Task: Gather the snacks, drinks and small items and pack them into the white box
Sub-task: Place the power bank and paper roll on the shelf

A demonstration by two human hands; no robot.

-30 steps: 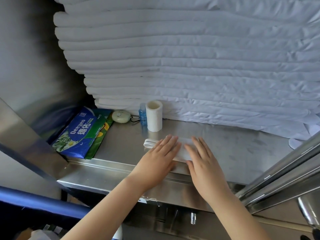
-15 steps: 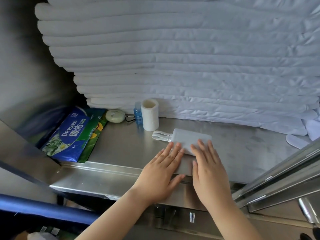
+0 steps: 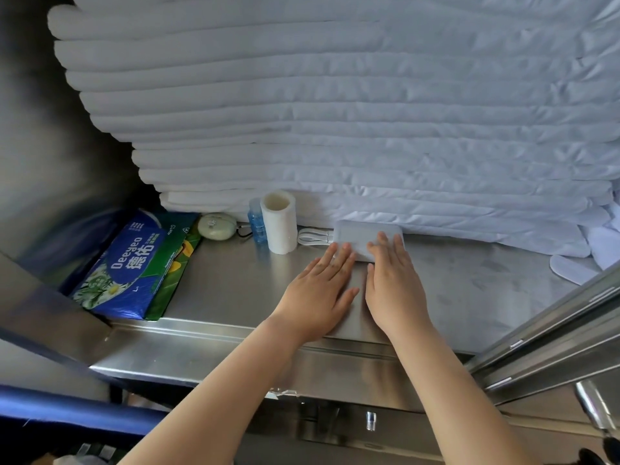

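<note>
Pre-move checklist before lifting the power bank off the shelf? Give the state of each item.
1. Grip on power bank: not ok. Left hand and right hand lie flat, with only their fingertips on it.
2. Top of power bank free of other items: ok.
3. Cable loop clear of white roll: ok, but close.
4. White roll upright: ok.
5. White box within reach: cannot tell, it is not in view.

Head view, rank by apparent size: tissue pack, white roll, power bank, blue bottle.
1. tissue pack
2. power bank and white roll: look alike, and the power bank is partly hidden, so unranked
3. blue bottle, partly behind the roll
</note>
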